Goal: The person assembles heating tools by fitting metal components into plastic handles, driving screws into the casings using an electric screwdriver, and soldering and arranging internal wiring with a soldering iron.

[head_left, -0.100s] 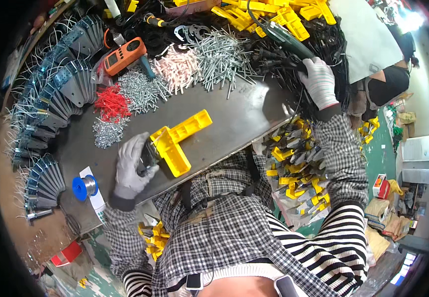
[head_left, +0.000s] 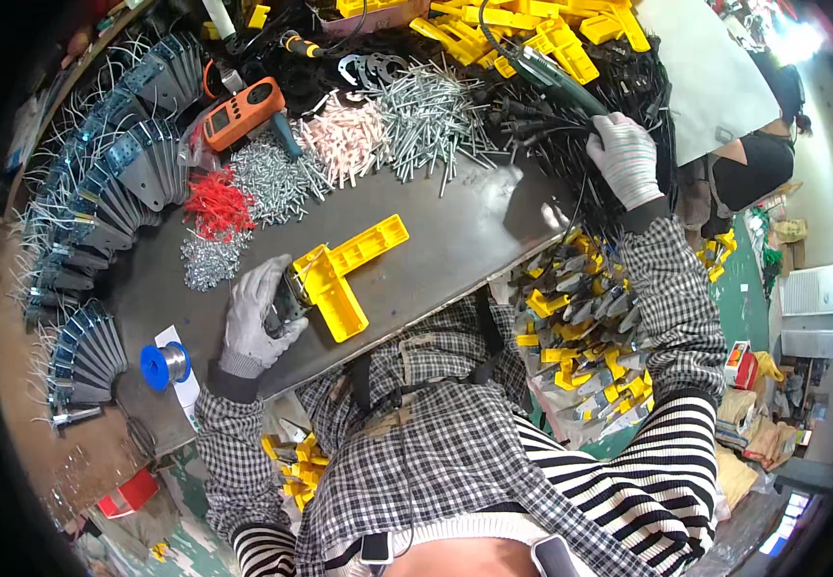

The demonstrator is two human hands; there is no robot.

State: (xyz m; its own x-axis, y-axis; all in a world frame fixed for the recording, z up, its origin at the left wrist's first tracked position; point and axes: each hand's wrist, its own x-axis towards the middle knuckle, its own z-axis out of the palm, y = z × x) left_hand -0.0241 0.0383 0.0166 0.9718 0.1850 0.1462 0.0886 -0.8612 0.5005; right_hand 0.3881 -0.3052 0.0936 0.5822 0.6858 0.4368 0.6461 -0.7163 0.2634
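Note:
My left hand (head_left: 258, 317), in a grey glove, is closed on the dark end of a yellow plastic housing (head_left: 335, 279). The housing has two arms at an angle and rests over the grey metal tabletop (head_left: 435, 250). At the back right my right hand (head_left: 623, 159), in a pale striped glove, has its fingers bent at the near end of a dark green corded power tool (head_left: 560, 82), apparently an electric screwdriver. The fingertips are partly hidden, and black cables (head_left: 532, 125) lie beneath the tool.
Piles of silver screws (head_left: 277, 178), long metal pins (head_left: 426, 111), pink sleeves (head_left: 344, 135) and red pieces (head_left: 216, 204) line the table's back. An orange meter (head_left: 243, 112) lies behind them. Metal plates with wires (head_left: 142, 159) stand left, near a solder spool (head_left: 164, 365). Yellow-grey parts (head_left: 584, 337) fill the lower right.
My right hand has shifted slightly to the right, along with its forearm. My left hand and the yellow housing have barely moved.

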